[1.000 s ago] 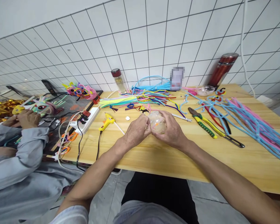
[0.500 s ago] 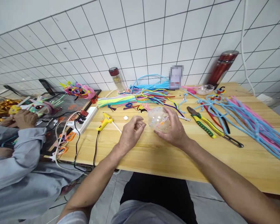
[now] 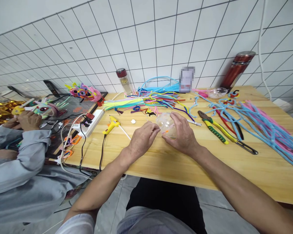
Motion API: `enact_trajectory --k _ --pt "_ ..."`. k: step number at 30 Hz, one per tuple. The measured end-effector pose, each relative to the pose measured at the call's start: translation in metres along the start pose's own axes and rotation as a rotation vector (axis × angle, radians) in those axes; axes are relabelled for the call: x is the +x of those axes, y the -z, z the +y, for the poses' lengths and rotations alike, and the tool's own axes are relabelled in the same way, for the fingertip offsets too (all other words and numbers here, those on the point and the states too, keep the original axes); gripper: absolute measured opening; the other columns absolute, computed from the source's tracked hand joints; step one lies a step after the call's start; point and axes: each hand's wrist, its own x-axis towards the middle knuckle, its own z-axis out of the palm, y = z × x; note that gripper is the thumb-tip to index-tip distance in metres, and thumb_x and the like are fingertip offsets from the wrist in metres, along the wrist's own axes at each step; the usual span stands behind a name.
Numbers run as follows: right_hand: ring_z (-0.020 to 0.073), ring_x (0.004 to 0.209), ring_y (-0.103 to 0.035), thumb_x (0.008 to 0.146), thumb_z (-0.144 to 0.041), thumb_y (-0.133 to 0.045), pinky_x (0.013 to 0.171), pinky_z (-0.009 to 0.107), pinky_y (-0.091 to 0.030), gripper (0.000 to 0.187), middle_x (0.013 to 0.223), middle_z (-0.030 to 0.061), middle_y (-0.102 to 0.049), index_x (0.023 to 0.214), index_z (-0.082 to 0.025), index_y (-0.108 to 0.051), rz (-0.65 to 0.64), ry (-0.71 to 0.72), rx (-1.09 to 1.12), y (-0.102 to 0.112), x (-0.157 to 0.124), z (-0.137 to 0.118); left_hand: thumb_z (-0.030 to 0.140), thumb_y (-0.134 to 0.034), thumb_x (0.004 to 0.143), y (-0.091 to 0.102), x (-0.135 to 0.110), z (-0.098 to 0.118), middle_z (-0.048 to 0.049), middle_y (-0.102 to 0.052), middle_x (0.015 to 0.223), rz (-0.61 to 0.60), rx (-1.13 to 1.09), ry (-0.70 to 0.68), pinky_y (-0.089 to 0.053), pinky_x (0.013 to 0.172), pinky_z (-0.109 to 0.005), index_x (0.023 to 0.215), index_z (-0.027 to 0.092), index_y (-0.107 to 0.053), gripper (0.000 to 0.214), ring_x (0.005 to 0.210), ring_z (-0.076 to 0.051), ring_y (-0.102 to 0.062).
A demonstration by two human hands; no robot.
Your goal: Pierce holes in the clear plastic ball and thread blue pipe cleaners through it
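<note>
One clear ball [image 3: 164,121] in work at the counter [image 3: 146,165]; head view only. All places are taken from the yellow glue gun [image 3: 111,125]. The ball is to its right; whether it rests on the wood or is held just above cannot be told. Right hand [image 3: 182,135]: grasping the ball, thumb and fingers spread around its right side. Left hand [image 3: 143,136]: between glue gun and ball, fingertips drawn together at the ball's left edge; a pinched item, if any, cannot be made out. Progress, as judged: work on the ball is under way, with an orange bit [image 3: 165,131] showing in or on it and no fuzzy stem seen around its visible outside. How much is left cannot be read from this view. The fuzzy stems [image 3: 129,103] lie loose behind and right of the glue gun; the pliers [image 3: 215,132] lie far to its right, untouched. Hard to see: the ball's right side, covered by fingers; the silver strip [image 3: 195,123] right of the glue gun, partly hidden by the right hand; the phone [image 3: 186,79], behind and right of it, pixelated; the co-worker's sleeve [image 3: 35,146], left of it, with the body cut off by the frame.
</note>
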Motion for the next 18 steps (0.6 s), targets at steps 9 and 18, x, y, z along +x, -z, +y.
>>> enact_trajectory --k 9,18 --pt "0.0414 0.14 -0.052 0.088 -0.048 -0.072 0.113 0.065 -0.048 0.089 0.15 0.0232 -0.053 0.16 -0.018 -0.029 0.025 -0.003 0.043 0.0 -0.001 -0.005 0.015 -0.05 0.095 -0.003 0.001 0.0 0.0005 -0.059 0.081 -0.057 0.062 -0.048 -0.042 0.062 -0.025 0.089 0.022 -0.053 0.009 0.068 -0.013 -0.056" --pt "0.0402 0.14 -0.053 0.084 -0.049 -0.075 0.112 0.063 -0.05 0.086 0.148 0.0239 -0.054 0.155 -0.017 -0.037 0.007 -0.094 0.148 -0.007 -0.007 -0.012 0.014 -0.048 0.095 -0.019 -0.011 -0.001 0.0003 -0.058 0.079 0.07 0.201 -0.083 -0.043 0.061 -0.024 0.088 0.022 -0.052 0.011 0.07 -0.013 -0.059"
